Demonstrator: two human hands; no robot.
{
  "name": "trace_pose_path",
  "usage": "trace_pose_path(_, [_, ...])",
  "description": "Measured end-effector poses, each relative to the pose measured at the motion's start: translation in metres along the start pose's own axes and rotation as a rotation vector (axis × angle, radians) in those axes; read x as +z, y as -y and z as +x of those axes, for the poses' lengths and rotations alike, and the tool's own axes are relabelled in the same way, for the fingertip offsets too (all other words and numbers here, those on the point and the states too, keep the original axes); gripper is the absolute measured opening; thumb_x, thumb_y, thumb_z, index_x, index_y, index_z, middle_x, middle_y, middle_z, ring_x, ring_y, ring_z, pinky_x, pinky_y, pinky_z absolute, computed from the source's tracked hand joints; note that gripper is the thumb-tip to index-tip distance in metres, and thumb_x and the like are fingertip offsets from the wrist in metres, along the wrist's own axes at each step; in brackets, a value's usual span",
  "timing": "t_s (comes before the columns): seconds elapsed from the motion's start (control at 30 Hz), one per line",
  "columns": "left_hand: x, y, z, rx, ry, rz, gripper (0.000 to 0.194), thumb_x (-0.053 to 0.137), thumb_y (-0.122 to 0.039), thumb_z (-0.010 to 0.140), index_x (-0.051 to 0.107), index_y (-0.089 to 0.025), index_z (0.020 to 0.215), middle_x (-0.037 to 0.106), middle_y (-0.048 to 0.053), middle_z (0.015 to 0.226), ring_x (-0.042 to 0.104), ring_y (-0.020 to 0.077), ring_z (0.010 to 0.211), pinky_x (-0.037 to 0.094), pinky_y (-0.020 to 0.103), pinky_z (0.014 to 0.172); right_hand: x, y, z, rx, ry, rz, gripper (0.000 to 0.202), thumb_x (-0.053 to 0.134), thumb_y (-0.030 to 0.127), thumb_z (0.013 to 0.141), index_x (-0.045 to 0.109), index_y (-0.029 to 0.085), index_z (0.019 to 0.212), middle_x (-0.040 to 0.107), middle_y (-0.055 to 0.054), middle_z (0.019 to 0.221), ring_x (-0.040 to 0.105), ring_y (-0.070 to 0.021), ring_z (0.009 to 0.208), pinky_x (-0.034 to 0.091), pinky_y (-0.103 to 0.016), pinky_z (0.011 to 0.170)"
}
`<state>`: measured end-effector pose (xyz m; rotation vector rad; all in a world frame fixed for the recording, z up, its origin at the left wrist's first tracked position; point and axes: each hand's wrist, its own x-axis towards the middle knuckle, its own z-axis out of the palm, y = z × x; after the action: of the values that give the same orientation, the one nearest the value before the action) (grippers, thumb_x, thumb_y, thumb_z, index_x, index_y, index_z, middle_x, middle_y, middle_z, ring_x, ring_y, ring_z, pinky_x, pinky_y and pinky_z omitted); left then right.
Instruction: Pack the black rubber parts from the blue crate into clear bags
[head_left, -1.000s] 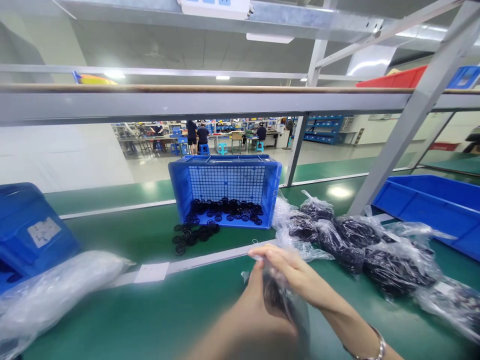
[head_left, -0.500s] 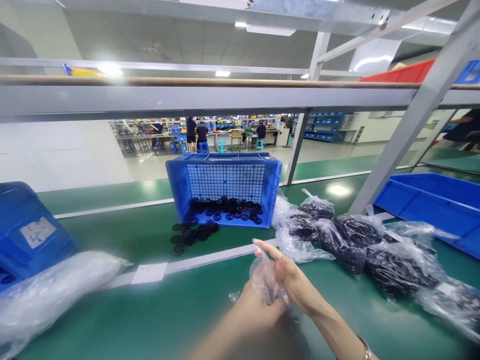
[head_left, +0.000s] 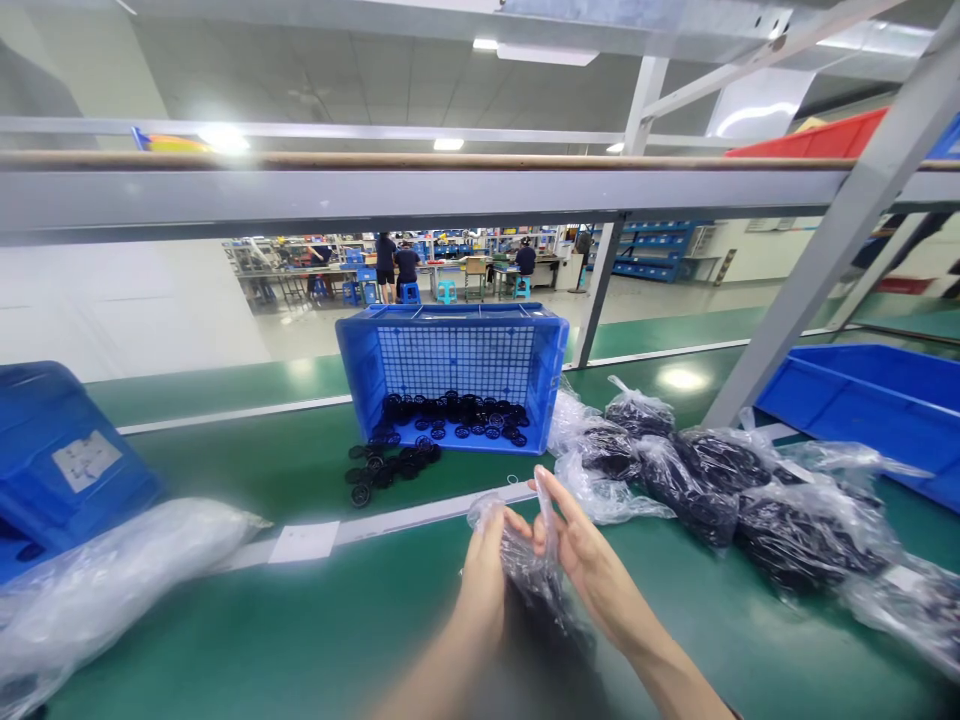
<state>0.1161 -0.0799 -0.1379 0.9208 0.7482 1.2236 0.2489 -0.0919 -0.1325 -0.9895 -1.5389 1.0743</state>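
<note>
A clear plastic bag (head_left: 527,572) hangs between my two hands near the front middle of the green table. My left hand (head_left: 482,572) is closed on one side of its top edge. At the other side, my right hand (head_left: 589,550) has its fingers fairly straight, with the film caught between thumb and fingertips. Looking through the lower part of the bag, I see a dark blur and cannot tell whether anything is inside. Beyond my hands, a blue crate (head_left: 452,312) lies on its side, with many small black wheel-like rings (head_left: 397,462) in it and spilling out in front.
Filled bags of black parts (head_left: 787,540) lie along the right, before a blue bin (head_left: 862,410). To the left are another blue crate (head_left: 56,450), a long bundle of clear bags (head_left: 142,560) and a white paper (head_left: 304,543). A grey post (head_left: 832,230) slants down at right.
My hands have drawn apart from their crossed position, and the bag has spread out between them. My left hand has risen, and its fingers now show at the bag's edge.
</note>
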Motion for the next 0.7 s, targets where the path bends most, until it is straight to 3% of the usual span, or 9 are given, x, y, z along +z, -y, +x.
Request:
trace_pose_path(0.13, [-0.002, -0.005, -0.007, 0.117, 0.091, 0.481, 0.044, 0.034, -0.058, 0.095, 0.053, -0.022, 0.079, 0.059, 0.006, 0.081, 0.054, 0.0207, 0.076, 0.047, 0.035, 0.076, 0.009, 0.007, -0.003, 0.005, 0.018, -0.13, 0.078, 0.057, 0.062, 0.088, 0.028, 0.029, 0.153, 0.04, -0.01, 0.143, 0.039, -0.0273, 0.135, 0.036, -0.042, 0.111])
trace_pose_path(0.23, [-0.003, -0.012, -0.013, 0.194, 0.169, 0.699, 0.03, 0.047, -0.048, 0.092, 0.062, -0.023, 0.099, 0.062, 0.01, 0.098, 0.053, 0.0262, 0.091, 0.044, 0.042, 0.088, 0.015, 0.01, -0.004, 0.006, -0.007, -0.196, 0.058, 0.047, 0.053, 0.097, 0.037, 0.029, 0.149, 0.048, -0.008, 0.132, 0.049, -0.0225, 0.123, 0.038, -0.037, 0.109])
trace_pose_path(0.33, [-0.007, -0.019, -0.012, 0.22, 0.267, 0.8, 0.032, 0.049, -0.04, 0.091, 0.063, -0.023, 0.114, 0.063, 0.011, 0.108, 0.053, 0.0297, 0.104, 0.04, 0.047, 0.096, 0.012, 0.012, -0.003, 0.048, -0.068, -0.129, 0.045, 0.036, 0.05, 0.102, 0.054, 0.027, 0.136, 0.054, -0.007, 0.122, 0.053, -0.0211, 0.114, 0.043, -0.033, 0.102])
trace_pose_path(0.43, [-0.017, -0.024, -0.003, 0.08, 0.427, 0.562, 0.027, 0.057, -0.034, 0.086, 0.066, -0.02, 0.108, 0.066, 0.008, 0.102, 0.058, 0.0269, 0.1, 0.044, 0.042, 0.092, 0.001, 0.017, -0.005, 0.075, -0.064, -0.025, 0.044, 0.029, 0.05, 0.103, 0.063, 0.026, 0.12, 0.058, -0.005, 0.11, 0.058, -0.0182, 0.09, 0.052, -0.03, 0.082])
trace_pose_path(0.5, [-0.024, -0.024, 0.003, -0.055, 0.484, 0.332, 0.016, 0.059, -0.029, 0.084, 0.067, -0.018, 0.091, 0.067, 0.006, 0.088, 0.062, 0.0226, 0.086, 0.047, 0.037, 0.084, -0.006, 0.023, -0.009, 0.009, 0.045, -0.066, 0.047, 0.025, 0.047, 0.104, 0.067, 0.025, 0.106, 0.056, -0.005, 0.105, 0.057, -0.0166, 0.081, 0.053, -0.03, 0.076])
trace_pose_path(0.6, [-0.031, -0.023, 0.008, -0.169, 0.411, 0.173, 0.01, 0.059, -0.023, 0.082, 0.065, -0.018, 0.076, 0.062, 0.002, 0.07, 0.058, 0.0172, 0.069, 0.046, 0.032, 0.073, -0.015, 0.027, -0.014, -0.13, 0.211, -0.394, 0.04, 0.03, 0.039, 0.105, 0.068, 0.026, 0.1, 0.053, -0.006, 0.115, 0.058, -0.0179, 0.092, 0.051, -0.032, 0.084])
trace_pose_path(0.7, [-0.03, -0.019, 0.009, -0.148, 0.317, 0.2, 0.006, 0.062, -0.024, 0.08, 0.064, -0.019, 0.076, 0.06, 0.001, 0.068, 0.056, 0.0148, 0.067, 0.045, 0.029, 0.07, -0.018, 0.012, -0.017, -0.285, 0.136, -0.887, 0.029, 0.038, 0.029, 0.102, 0.066, 0.027, 0.108, 0.052, -0.009, 0.119, 0.057, -0.0211, 0.093, 0.052, -0.035, 0.078])
